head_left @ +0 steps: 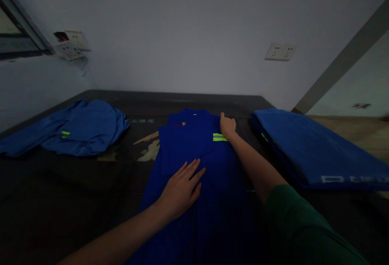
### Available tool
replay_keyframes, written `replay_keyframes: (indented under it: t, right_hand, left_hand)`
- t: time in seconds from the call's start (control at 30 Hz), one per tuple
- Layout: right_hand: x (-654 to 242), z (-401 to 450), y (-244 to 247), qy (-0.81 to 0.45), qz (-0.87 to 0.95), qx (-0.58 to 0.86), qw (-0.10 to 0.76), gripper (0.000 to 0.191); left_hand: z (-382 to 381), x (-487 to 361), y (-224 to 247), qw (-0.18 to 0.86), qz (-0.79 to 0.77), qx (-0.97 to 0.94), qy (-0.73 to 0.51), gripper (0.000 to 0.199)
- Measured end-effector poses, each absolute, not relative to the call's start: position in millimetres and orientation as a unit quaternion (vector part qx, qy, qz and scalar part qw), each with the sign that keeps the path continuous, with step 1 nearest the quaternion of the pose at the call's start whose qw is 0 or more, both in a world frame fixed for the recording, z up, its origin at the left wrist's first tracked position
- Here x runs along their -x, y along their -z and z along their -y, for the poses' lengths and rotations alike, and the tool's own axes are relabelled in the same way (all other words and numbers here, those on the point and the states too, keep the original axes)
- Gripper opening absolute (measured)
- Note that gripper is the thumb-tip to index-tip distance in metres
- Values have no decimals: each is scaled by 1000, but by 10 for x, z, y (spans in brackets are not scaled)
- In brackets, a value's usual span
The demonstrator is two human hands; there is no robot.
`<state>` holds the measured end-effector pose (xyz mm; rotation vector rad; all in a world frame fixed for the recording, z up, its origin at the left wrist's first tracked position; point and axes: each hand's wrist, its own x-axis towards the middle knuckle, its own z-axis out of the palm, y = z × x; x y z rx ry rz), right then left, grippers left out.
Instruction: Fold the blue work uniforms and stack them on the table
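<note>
A deep blue work jacket (182, 147) with a collar lies spread out before me, its collar end toward the wall. The left sleeve is folded inward over the body, and a small red and yellow mark shows near the top. My left hand (182, 188) rests flat on the front, fingers spread. At the right shoulder edge, my right hand (227, 125) has its fingers curled on the fabric, just above a yellow-green and silver reflective stripe (220, 137). The fingertips there are partly hidden. The lower part of the jacket runs into shadow at the bottom.
A dark patterned surface (121, 184) lies under everything. To the left is a crumpled blue garment (88, 127); to the right, a folded blue stack (316, 147) with pale lettering. Behind stands a pale wall (182, 34) with sockets (279, 51).
</note>
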<state>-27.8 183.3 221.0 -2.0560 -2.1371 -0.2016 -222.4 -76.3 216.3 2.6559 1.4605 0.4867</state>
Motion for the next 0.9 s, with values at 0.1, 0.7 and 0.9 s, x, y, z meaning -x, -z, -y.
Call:
replay_keyframes:
  t: [0.1,0.7,0.9]
  right_hand:
    - [228,-1885,-2217,77,722,683,86,39]
    - [337,-938,-2548,-251,954,161,21,19]
    - [279,-891,-2574,-222,964,147,1,15]
  left_hand:
    - [766,2215,-2138,15,-479,-861,-169,42]
    - [783,2214,-2214,58,-504,-841,-188,41]
    - [718,2235,-2151,120,-534,-805,-231,48]
